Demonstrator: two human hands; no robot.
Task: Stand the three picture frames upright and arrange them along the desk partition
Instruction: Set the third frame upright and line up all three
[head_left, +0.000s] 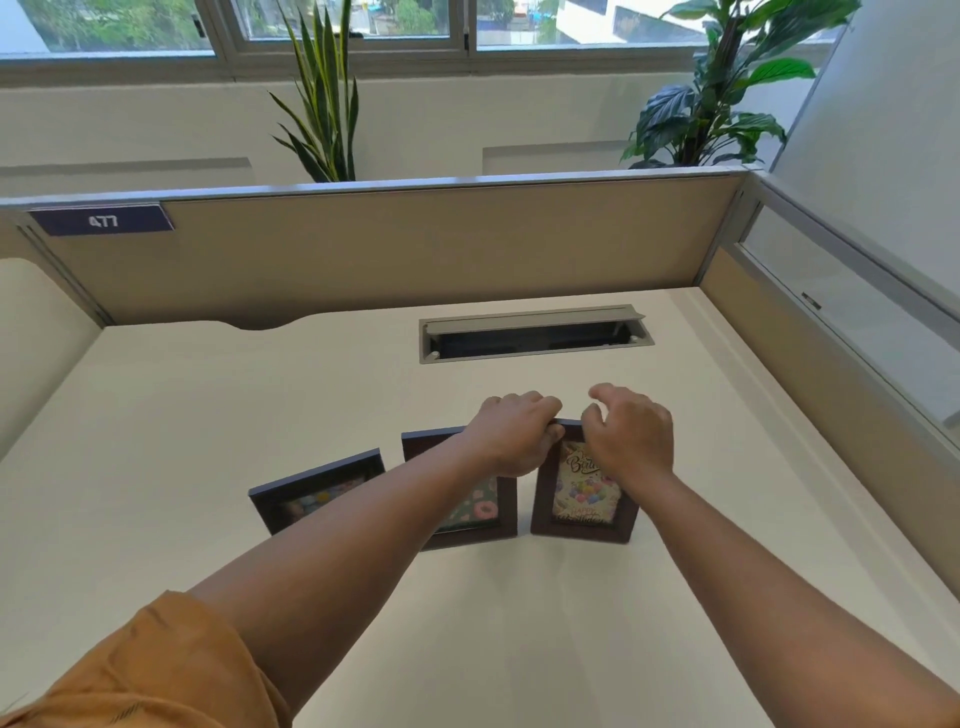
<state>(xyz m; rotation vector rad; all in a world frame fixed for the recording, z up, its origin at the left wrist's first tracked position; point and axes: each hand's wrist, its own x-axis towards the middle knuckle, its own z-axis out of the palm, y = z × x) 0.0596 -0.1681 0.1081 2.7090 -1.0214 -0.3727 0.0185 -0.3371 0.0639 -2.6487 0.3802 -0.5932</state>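
Three dark brown picture frames lie in a row mid-desk. The left frame lies askew. My left forearm covers part of the middle frame, which holds a doughnut picture. The right frame holds a birthday card with balloons. My left hand pinches that frame's top left corner. My right hand hovers over its top edge with fingers curled and apart, and its thumb is close to the frame. The beige desk partition runs along the far edge of the desk, well beyond the frames.
An open grey cable tray is set into the desk between the frames and the partition. A side partition closes off the right. A label reading 477 hangs at the partition's top left. Two plants stand behind the partition.
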